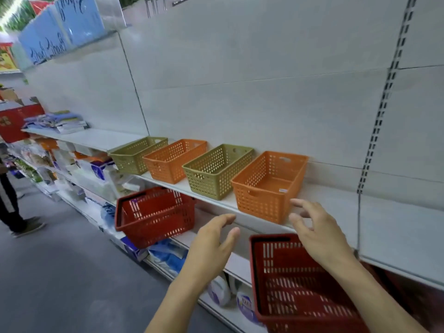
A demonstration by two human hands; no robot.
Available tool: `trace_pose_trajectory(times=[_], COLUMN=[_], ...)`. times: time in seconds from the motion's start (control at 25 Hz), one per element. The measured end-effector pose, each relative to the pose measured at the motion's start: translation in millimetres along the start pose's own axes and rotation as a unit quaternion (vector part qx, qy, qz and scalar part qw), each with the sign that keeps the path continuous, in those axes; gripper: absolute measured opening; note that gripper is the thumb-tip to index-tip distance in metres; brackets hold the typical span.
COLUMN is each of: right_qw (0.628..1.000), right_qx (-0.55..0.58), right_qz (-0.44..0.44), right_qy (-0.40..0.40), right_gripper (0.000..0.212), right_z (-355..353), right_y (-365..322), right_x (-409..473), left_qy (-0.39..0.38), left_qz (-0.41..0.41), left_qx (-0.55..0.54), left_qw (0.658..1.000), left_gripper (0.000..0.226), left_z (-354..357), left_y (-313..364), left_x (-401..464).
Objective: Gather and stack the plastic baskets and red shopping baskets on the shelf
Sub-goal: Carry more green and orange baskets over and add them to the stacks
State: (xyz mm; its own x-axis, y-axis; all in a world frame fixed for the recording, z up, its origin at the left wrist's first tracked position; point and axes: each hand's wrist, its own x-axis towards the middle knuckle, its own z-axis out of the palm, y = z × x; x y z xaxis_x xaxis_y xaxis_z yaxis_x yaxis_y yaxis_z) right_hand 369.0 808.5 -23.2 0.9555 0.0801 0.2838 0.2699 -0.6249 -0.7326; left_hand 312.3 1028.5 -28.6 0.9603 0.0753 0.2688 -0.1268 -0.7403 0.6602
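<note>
Several perforated plastic baskets stand in a row on the white shelf (336,203): olive (138,153), orange (174,159), olive (217,170), and the nearest orange basket (269,186). One red shopping basket (156,215) juts out from the shelf below at the left. Another red shopping basket (305,284) sits lower right, under my right arm. My left hand (213,243) hovers open just below and left of the nearest orange basket. My right hand (314,227) is open with spread fingers beside that basket's right front corner, not touching it.
Packaged goods (101,174) fill the lower shelves at left and below. Folded cloths (57,121) lie further along the top shelf. A person (12,203) stands in the grey aisle at far left. The shelf back wall is bare white panels.
</note>
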Motion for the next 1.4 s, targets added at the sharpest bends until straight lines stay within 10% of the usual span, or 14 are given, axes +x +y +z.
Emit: trace_pose_trajectory(times=[0.32,0.52,0.8,0.92,1.08,1.4], right_qw=[0.981,0.957,0.929,0.919,0.903,0.900], right_qx=[-0.058,-0.005,-0.035,-0.040,-0.057,-0.068], right_qz=[0.176,0.285,0.352,0.372,0.400,0.347], right_qy=[0.066,0.061,0.110,0.127,0.145,0.255], right_gripper=[0.059,0.038,0.041,0.032,0.037,0.048], right_z=[55.9,76.4,96.8,106.5,111.0,134.5], right_y=[-8.3,-7.0,-27.1,-30.0,-30.6,-35.5], right_x=[112.3,129.2,137.8,149.4,152.9,112.8], left_qy=[-0.033,-0.063,-0.089,-0.036,-0.178,-0.096], left_qz=[0.037,0.079,0.180,0.075,-0.110,-0.050], left_qx=[0.109,0.264,0.076,0.128,-0.006,-0.098], left_qw=[0.993,0.959,0.977,0.988,0.978,0.989], left_gripper=[0.053,0.040,0.032,0.051,0.030,0.043], left_z=[-13.7,-6.4,-45.8,-69.7,-78.1,-73.3], left_y=[-84.4,-110.5,-137.2,-177.8,-211.4,-224.2], left_x=[169.7,233.5,254.5,299.5,320.4,287.1])
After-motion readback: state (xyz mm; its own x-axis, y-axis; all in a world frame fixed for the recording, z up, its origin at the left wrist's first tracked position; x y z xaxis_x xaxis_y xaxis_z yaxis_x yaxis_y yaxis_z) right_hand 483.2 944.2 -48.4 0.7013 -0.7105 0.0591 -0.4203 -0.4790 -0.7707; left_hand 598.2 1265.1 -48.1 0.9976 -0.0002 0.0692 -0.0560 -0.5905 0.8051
